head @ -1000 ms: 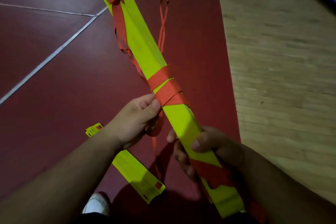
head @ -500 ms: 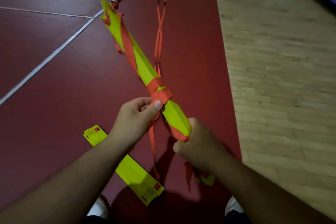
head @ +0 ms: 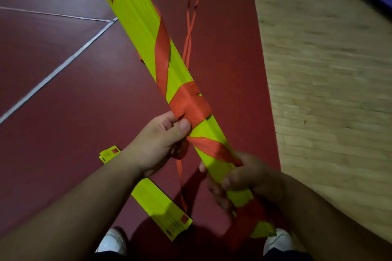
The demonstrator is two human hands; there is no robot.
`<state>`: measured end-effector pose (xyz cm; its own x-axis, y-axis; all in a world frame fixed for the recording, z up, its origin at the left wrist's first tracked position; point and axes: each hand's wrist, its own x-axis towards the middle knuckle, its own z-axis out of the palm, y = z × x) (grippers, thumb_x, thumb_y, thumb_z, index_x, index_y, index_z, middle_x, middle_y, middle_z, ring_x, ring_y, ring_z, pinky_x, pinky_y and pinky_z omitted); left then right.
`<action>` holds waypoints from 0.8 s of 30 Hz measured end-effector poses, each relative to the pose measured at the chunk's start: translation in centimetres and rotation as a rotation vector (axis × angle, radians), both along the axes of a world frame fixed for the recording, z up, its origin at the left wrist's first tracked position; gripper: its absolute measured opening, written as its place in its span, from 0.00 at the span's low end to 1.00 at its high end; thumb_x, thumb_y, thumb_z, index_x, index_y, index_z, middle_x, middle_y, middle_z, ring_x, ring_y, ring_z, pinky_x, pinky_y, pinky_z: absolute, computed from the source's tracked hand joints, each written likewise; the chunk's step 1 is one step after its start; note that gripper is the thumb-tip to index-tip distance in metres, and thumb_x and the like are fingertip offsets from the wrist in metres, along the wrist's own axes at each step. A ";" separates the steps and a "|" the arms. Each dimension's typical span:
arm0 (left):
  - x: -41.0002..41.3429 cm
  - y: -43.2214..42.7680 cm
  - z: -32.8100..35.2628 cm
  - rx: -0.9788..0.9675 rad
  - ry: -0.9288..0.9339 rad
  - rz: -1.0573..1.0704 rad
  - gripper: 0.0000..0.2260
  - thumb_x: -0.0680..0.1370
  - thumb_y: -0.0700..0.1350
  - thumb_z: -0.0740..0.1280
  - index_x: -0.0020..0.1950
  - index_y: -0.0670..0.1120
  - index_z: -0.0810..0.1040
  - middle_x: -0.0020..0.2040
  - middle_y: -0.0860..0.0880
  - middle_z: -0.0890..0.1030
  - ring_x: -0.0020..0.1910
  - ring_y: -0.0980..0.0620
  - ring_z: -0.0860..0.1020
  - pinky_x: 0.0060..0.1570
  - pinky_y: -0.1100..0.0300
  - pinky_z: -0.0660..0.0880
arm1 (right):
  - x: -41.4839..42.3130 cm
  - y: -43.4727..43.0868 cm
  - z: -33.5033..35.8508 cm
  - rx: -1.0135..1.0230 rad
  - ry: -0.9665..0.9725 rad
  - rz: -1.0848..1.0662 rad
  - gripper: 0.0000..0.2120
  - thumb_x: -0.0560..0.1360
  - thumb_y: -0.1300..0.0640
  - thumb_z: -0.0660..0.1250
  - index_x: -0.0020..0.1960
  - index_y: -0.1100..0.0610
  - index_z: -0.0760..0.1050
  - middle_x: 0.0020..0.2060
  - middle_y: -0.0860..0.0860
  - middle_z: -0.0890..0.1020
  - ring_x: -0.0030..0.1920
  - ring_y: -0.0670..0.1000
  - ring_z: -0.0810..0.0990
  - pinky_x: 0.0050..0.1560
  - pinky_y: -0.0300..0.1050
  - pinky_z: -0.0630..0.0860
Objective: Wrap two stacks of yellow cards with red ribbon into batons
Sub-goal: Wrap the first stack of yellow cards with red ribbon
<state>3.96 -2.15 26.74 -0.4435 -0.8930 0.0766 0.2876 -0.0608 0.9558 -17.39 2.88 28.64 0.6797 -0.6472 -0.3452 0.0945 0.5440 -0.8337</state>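
A long stack of yellow cards [head: 140,27] slants from the top left down to the lower right, held in the air. Red ribbon [head: 186,101] winds round it in a thick band at the middle, with one diagonal turn above and one below. My left hand [head: 163,140] pinches the ribbon at the stack's left edge, just under the band. My right hand [head: 239,180] grips the stack's lower part. A loose ribbon tail [head: 180,178] hangs between my hands. A second stack of yellow cards [head: 157,203] lies on the floor under my left forearm.
The floor is dark red [head: 63,112] with white lines, and a wooden strip [head: 328,91] runs along the right. More red ribbon [head: 191,19] trails across the floor beyond the stack. My white shoes [head: 111,243] show at the bottom edge.
The stack has turned about its length, from edge-on to its broad face up. The ribbon now shows a new diagonal turn below the band. My right hand has regripped lower down.
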 end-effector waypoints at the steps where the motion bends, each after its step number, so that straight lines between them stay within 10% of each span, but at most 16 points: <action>1: -0.2 0.2 0.3 -0.010 0.002 0.024 0.15 0.69 0.61 0.76 0.45 0.51 0.82 0.29 0.50 0.71 0.24 0.57 0.61 0.26 0.63 0.55 | -0.3 -0.4 -0.1 -0.043 0.070 0.002 0.24 0.60 0.60 0.71 0.56 0.60 0.77 0.38 0.60 0.80 0.35 0.58 0.79 0.35 0.47 0.78; 6: -1.2 0.8 1.0 0.023 -0.197 0.395 0.07 0.79 0.44 0.69 0.42 0.43 0.77 0.26 0.58 0.73 0.22 0.65 0.67 0.23 0.70 0.63 | 0.1 -1.2 -0.3 -0.566 0.884 -0.267 0.31 0.62 0.43 0.80 0.63 0.44 0.75 0.53 0.44 0.82 0.55 0.46 0.81 0.50 0.34 0.76; 9: -1.5 0.7 0.7 -0.023 -0.379 0.581 0.15 0.78 0.51 0.71 0.35 0.47 0.73 0.24 0.58 0.68 0.22 0.62 0.64 0.24 0.66 0.60 | 2.2 0.0 -0.2 -0.679 1.181 -0.206 0.43 0.59 0.35 0.78 0.69 0.43 0.64 0.60 0.44 0.77 0.60 0.50 0.78 0.55 0.44 0.75; 11: -1.1 0.3 0.5 -0.050 -0.457 0.591 0.21 0.75 0.58 0.72 0.33 0.46 0.69 0.25 0.56 0.64 0.24 0.57 0.61 0.26 0.60 0.57 | 2.6 0.1 -0.5 -0.722 1.299 -0.224 0.34 0.65 0.39 0.75 0.65 0.46 0.65 0.57 0.48 0.79 0.58 0.56 0.79 0.51 0.47 0.75; 15: 0.4 -0.5 1.5 -0.121 -0.470 0.294 0.26 0.71 0.56 0.77 0.43 0.33 0.73 0.27 0.52 0.65 0.25 0.58 0.61 0.26 0.63 0.57 | 1.5 -0.8 -0.3 -0.694 1.244 -0.287 0.17 0.66 0.47 0.72 0.47 0.51 0.69 0.41 0.49 0.79 0.44 0.56 0.80 0.39 0.47 0.75; 24: 2.4 -0.9 0.8 -0.020 -0.217 0.188 0.16 0.72 0.58 0.73 0.52 0.47 0.83 0.27 0.52 0.60 0.24 0.56 0.56 0.26 0.61 0.50 | 0.7 -0.7 1.5 -0.563 0.907 -0.227 0.20 0.57 0.47 0.78 0.43 0.57 0.77 0.36 0.49 0.81 0.35 0.48 0.77 0.36 0.48 0.74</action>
<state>6.32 -3.08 27.55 -0.2781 -0.9604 0.0169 0.0807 -0.0058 0.9967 -16.65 2.18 30.09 0.1663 -0.9476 -0.2727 -0.6314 0.1101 -0.7676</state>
